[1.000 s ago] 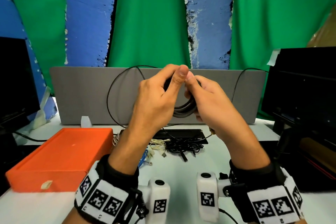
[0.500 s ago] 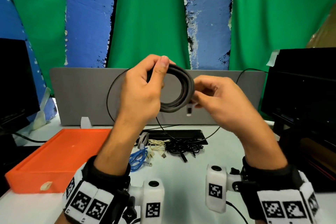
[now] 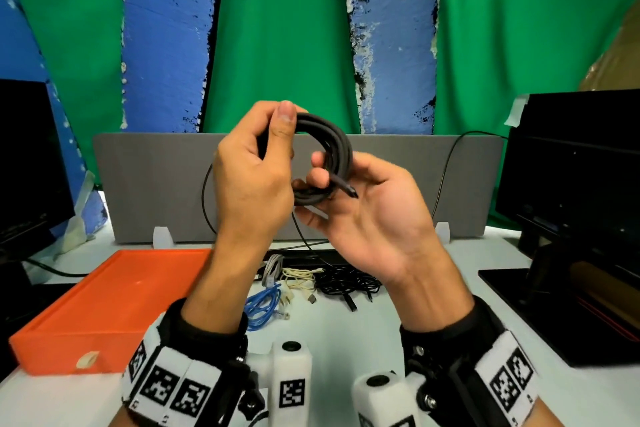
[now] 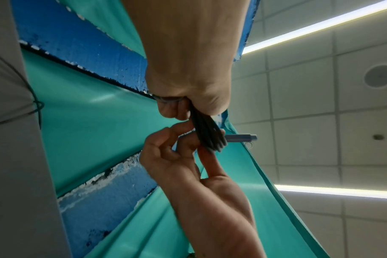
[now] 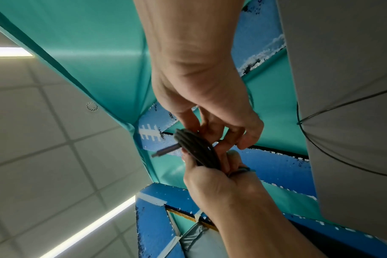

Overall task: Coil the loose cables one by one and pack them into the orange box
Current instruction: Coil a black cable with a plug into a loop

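Note:
A dark grey cable coil (image 3: 332, 135) is raised in front of me, above the table. My left hand (image 3: 273, 139) grips its upper left side, thumb on top. My right hand (image 3: 329, 180) is turned palm up under the coil, its fingers curled around the lower strands. The cable's plug end (image 3: 348, 188) pokes out across the coil over the right palm. In the left wrist view the coil (image 4: 208, 134) runs between both hands with the plug (image 4: 241, 137) sticking out sideways. The orange box (image 3: 104, 295) lies on the table at the left, apparently empty.
Loose cables lie on the white table below my hands: blue (image 3: 265, 305), cream (image 3: 299, 279), grey (image 3: 272, 270) and a black tangle (image 3: 346, 282). A grey divider panel (image 3: 156, 184) stands behind. Dark monitors (image 3: 571, 163) flank both sides. A thin black wire (image 3: 446, 163) drapes over the panel.
The right hand turned palm up and moved under the coil. The plug end, hanging beside the coil before, now sticks out across it. The left hand keeps its grip.

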### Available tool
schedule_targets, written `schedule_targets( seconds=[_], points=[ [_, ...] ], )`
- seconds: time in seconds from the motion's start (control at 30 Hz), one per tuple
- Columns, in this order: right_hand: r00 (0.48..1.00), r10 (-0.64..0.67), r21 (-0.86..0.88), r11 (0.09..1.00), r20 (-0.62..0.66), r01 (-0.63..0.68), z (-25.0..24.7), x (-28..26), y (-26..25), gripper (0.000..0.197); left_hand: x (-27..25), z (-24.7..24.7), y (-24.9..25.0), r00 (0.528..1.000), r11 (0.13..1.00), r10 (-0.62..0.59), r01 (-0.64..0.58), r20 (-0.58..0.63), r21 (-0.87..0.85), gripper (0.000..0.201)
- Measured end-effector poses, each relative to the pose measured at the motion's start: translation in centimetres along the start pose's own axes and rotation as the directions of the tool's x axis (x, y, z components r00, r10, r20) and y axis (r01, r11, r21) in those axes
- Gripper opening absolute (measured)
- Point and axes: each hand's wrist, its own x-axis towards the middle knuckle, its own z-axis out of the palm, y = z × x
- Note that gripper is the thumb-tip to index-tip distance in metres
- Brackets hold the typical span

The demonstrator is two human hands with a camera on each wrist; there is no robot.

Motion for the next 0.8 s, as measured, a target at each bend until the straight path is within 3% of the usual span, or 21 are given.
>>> schedule_targets(
  seconds=[0.1, 0.23, 0.27, 0.33, 0.47, 0.57, 0.67, 0.73, 0.8],
  points=[
    [0.998, -0.016, -0.052, 0.998, 0.056, 0.019, 0.1, 0.0, 0.1, 0.034, -0.5, 0.3, 0.4, 0.997, 0.984, 0.070, -0.067, -0.014, 0.168, 0.025],
    [0.991, -0.104, -0.473, 0.871, 0.079, 0.129, -0.6, 0.0, 0.5, 0.015, -0.5, 0.2, -0.1, 0.992, 0.958, 0.126, -0.119, -0.009, 0.263, 0.026],
    [0.992, -0.081, -0.510, 0.852, 0.100, 0.121, -0.9, -0.1, 0.3, 0.011, -0.4, 0.1, -0.2, 0.991, 0.951, 0.133, -0.127, -0.001, 0.281, 0.026],
    [0.987, -0.016, -0.587, 0.803, 0.159, 0.108, -1.7, -0.5, -0.6, 0.022, -0.3, -0.1, -0.4, 0.990, 0.944, 0.140, -0.140, 0.022, 0.300, 0.028],
    [0.941, 0.120, -0.792, 0.580, 0.315, 0.191, -3.9, -2.1, -3.5, 0.040, -0.3, -0.1, -0.5, 0.986, 0.927, 0.143, -0.165, 0.091, 0.335, 0.030],
    [0.957, 0.101, -0.873, 0.444, 0.270, 0.200, -5.1, -2.9, -5.0, 0.038, -0.2, 0.2, -1.1, 0.989, 0.937, 0.079, -0.116, 0.126, 0.328, 0.031],
    [0.972, 0.064, -0.894, 0.411, 0.225, 0.179, -5.2, -2.4, -4.6, 0.035, -0.1, 0.2, -1.4, 0.993, 0.942, 0.037, -0.071, 0.110, 0.328, 0.034],
    [0.971, 0.017, -0.924, 0.310, 0.239, 0.222, -5.2, -1.7, -3.9, 0.033, 0.2, 0.0, -1.5, 0.996, 0.948, 0.007, -0.035, 0.089, 0.318, 0.037],
    [0.968, -0.038, -0.927, 0.284, 0.247, 0.247, -4.8, -0.9, -3.1, 0.030, 0.6, -0.5, -1.9, 0.997, 0.967, -0.058, 0.043, 0.055, 0.252, 0.037]
  ],
)
